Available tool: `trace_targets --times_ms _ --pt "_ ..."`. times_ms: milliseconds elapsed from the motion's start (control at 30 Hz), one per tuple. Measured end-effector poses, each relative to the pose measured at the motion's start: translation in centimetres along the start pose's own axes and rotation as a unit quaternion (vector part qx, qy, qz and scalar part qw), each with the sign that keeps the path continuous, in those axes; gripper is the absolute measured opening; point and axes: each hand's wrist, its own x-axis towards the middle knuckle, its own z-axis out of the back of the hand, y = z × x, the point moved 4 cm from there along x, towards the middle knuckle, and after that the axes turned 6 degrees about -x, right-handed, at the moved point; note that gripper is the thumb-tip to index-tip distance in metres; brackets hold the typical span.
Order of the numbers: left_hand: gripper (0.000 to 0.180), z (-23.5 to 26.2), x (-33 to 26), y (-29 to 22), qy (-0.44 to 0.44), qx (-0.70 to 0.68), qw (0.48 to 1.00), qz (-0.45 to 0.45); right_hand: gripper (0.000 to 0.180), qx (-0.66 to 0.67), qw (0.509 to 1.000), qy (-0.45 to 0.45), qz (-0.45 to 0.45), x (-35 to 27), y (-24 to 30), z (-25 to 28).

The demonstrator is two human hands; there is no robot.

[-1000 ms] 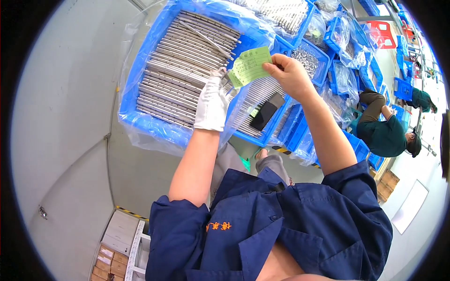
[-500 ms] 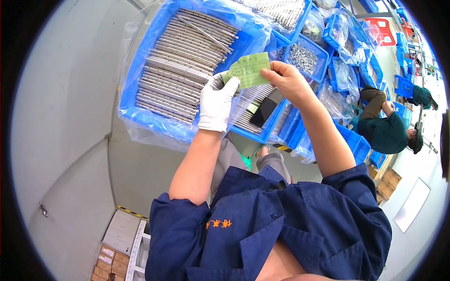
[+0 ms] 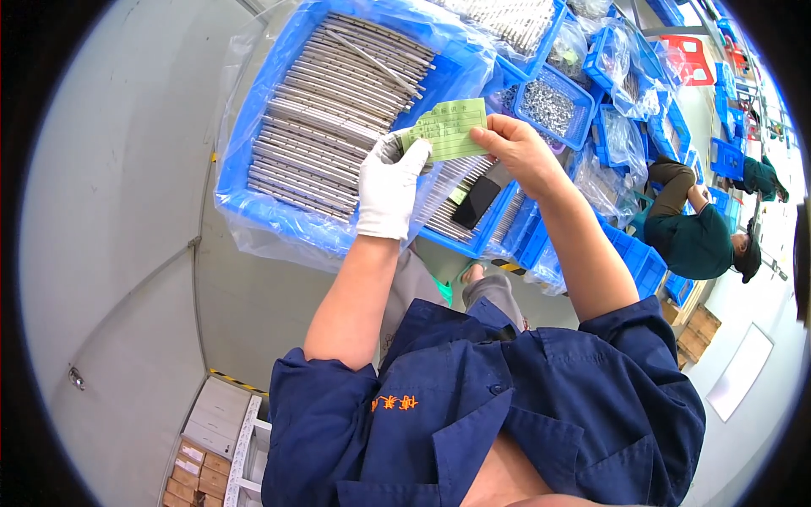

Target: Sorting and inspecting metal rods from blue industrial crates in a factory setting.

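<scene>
A green paper card [image 3: 448, 129] with writing on it is held up between both hands. My left hand [image 3: 389, 184], in a white glove, pinches its left edge with the thumb on top. Bare, my right hand [image 3: 522, 152] grips the card's right edge between thumb and fingers. Below and to the left of the card lie rows of thin metal rods [image 3: 317, 127] in a large blue crate [image 3: 239, 127] lined with clear plastic. A black phone-like slab [image 3: 476, 203] rests on a smaller blue crate of rods, just under the card.
A blue basket of small metal parts [image 3: 547, 108] stands beyond my right hand, among several other blue crates. At the right a person in a dark green top [image 3: 688, 243] sits. Cardboard boxes [image 3: 201, 471] are stacked at the lower left beside a pale wall [image 3: 110, 211].
Almost nothing differs. The card stays between both hands, turned a little, and the view has shifted slightly.
</scene>
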Motion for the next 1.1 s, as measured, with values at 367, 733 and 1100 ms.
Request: trace_targets --times_ms 367,733,1100 --pt "0.017 0.9 0.6 -0.2 -0.02 -0.012 1.0 0.004 0.022 0.003 1.0 0.016 -0.008 0.8 0.2 -0.6" --pt "0.013 2.2 1.1 -0.6 -0.039 -0.032 0.999 -0.013 0.024 0.01 1.0 -0.021 -0.001 2.6 -0.3 -1.2" --pt "0.008 9.0 0.3 1.1 -0.097 -0.058 0.994 0.013 0.025 -0.166 0.972 -0.167 0.023 5.3 -0.1 2.2"
